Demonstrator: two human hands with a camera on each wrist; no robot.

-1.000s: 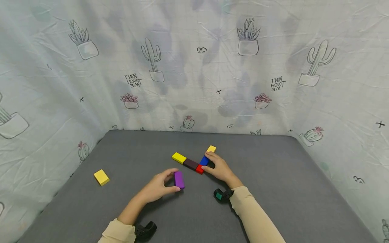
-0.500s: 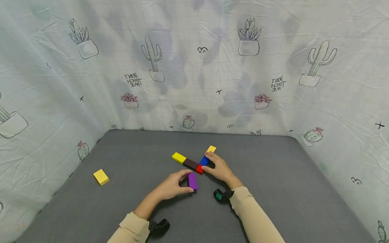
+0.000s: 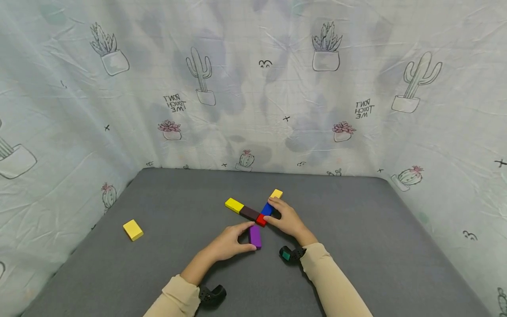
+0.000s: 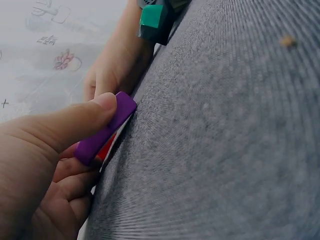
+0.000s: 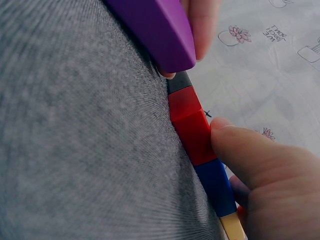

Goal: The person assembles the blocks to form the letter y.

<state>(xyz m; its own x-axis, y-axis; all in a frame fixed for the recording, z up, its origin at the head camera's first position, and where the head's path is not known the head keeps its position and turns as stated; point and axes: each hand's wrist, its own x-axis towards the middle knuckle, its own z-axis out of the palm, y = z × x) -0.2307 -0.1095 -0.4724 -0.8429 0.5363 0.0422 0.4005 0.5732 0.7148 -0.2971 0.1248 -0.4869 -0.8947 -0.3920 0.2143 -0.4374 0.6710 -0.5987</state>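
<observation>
My left hand point(image 3: 227, 243) pinches a purple block point(image 3: 255, 237) between thumb and fingers, close over the table just in front of a red block point(image 3: 261, 220). That red block forms the corner of a V of wooden blocks. One arm runs back left through a dark brown block point(image 3: 249, 213) to a yellow block point(image 3: 234, 205). The other goes back right through a blue block point(image 3: 266, 208) to a second yellow block point(image 3: 277, 193). My right hand point(image 3: 288, 222) holds this arm, its thumb at the red block point(image 5: 192, 137) and its fingers by the blue block point(image 5: 215, 186), partly hidden.
A loose yellow block point(image 3: 133, 230) lies on the left part of the grey table point(image 3: 356, 246). Black wrist cameras point(image 3: 212, 296) sit low beside both wrists. A patterned curtain point(image 3: 253, 88) hangs behind the table and along both sides.
My left hand has carried the purple block to the right, close to the red block. The right hand and the V of blocks have kept their place.
</observation>
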